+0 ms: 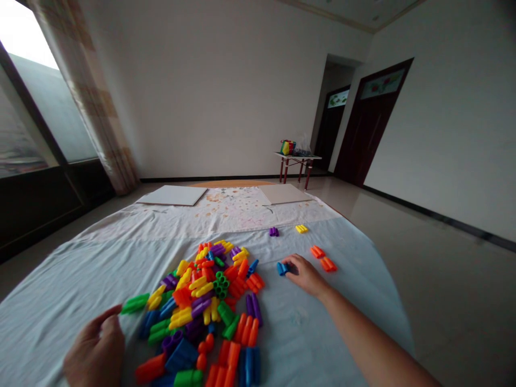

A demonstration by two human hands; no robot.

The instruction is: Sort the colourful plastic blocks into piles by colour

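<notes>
On the cloth right of the pile, my right hand pinches a small blue plastic building block made of joined tubes. My left hand rests at the pile's left side, fingers loosely curled and a gap showing between thumb and forefinger. Its forefinger tip is at the end of a green block; whether they touch is hard to tell. Between the hands lies a heap of tube-shaped blocks in orange, yellow, purple, blue and green. Beyond the right hand are two orange blocks, a purple block and a yellow block.
A pale blue cloth covers the round table, with a patterned white cloth at its far side. Two flat boards, a white board and a beige board, lie there. Beyond stands a small table with a colourful bag.
</notes>
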